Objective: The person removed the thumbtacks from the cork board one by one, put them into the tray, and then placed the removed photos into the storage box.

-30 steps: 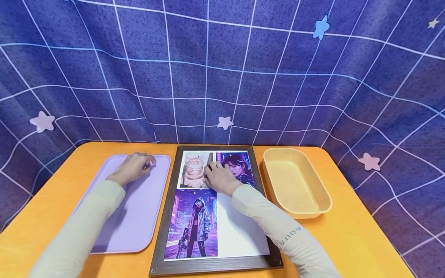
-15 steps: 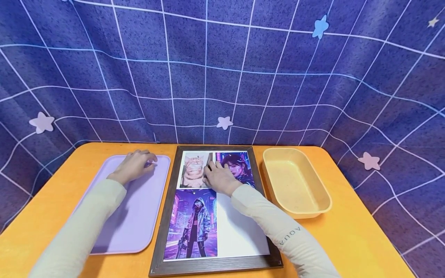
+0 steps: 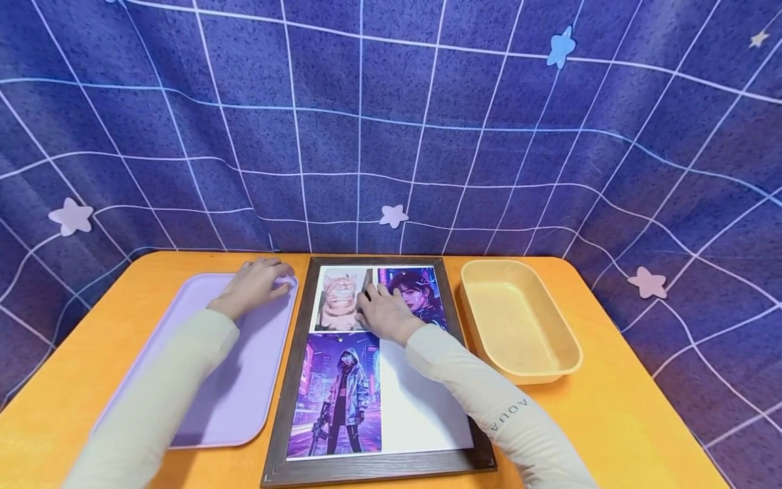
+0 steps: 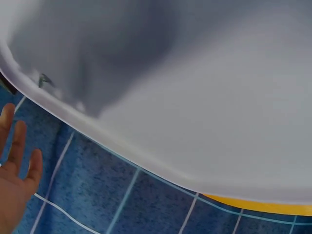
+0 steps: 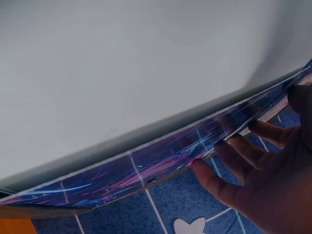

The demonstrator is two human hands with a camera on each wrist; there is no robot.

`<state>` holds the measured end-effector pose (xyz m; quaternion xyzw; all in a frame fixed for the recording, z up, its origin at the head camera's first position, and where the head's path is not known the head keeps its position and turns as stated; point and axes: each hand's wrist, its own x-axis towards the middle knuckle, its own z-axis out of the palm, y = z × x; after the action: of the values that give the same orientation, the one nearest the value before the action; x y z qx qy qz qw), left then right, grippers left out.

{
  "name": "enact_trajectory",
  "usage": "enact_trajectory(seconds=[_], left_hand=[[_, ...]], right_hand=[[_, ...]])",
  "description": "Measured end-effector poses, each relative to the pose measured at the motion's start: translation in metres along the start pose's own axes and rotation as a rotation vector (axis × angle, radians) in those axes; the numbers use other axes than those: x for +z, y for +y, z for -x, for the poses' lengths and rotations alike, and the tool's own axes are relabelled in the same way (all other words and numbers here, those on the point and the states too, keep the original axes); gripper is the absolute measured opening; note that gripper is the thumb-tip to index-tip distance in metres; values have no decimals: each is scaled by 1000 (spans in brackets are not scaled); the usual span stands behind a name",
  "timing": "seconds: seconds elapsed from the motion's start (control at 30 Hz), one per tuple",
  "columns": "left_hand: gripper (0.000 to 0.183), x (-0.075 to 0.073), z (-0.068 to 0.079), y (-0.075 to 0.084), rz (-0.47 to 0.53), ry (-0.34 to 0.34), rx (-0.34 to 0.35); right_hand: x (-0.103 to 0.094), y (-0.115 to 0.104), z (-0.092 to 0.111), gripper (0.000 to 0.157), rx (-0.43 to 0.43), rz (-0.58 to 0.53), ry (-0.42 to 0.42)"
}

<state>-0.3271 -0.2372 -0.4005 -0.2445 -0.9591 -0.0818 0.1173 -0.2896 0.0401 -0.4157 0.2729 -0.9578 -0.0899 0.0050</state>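
My left hand (image 3: 259,282) hovers over the far right corner of a lilac tray (image 3: 235,380), fingers stretched forward and slightly apart. In the left wrist view a small dark greenish thing (image 4: 45,79) lies inside the rim near those fingers; it is too small to name. My right hand (image 3: 387,312) rests with spread fingertips on a dark-framed picture board (image 3: 379,467). Those fingertips lie between a cat picture (image 3: 339,302) and a portrait picture (image 3: 421,292), partly covering both. Below the cat is a picture of a hooded figure (image 3: 345,401). The board's lower right quarter is plain white.
A yellow plastic basin (image 3: 519,319) stands to the right of the board on the orange table (image 3: 617,407). Behind the table's far edge hangs a blue curtain (image 3: 391,136) with a white grid and stars.
My left hand has moved right, toward the tray's far right corner, and its fingers have straightened from a curl. The right hand stays in place on the pictures.
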Motion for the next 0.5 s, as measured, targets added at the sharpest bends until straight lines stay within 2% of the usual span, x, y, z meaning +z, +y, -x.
enact_trajectory(seconds=[0.2, 0.5], left_hand=[[28, 5, -9, 12, 13, -2, -10], [33, 12, -20, 32, 26, -40, -26]], right_hand=[[0, 0, 0, 47, 2, -3, 1], [-1, 0, 2, 38, -13, -26, 16]])
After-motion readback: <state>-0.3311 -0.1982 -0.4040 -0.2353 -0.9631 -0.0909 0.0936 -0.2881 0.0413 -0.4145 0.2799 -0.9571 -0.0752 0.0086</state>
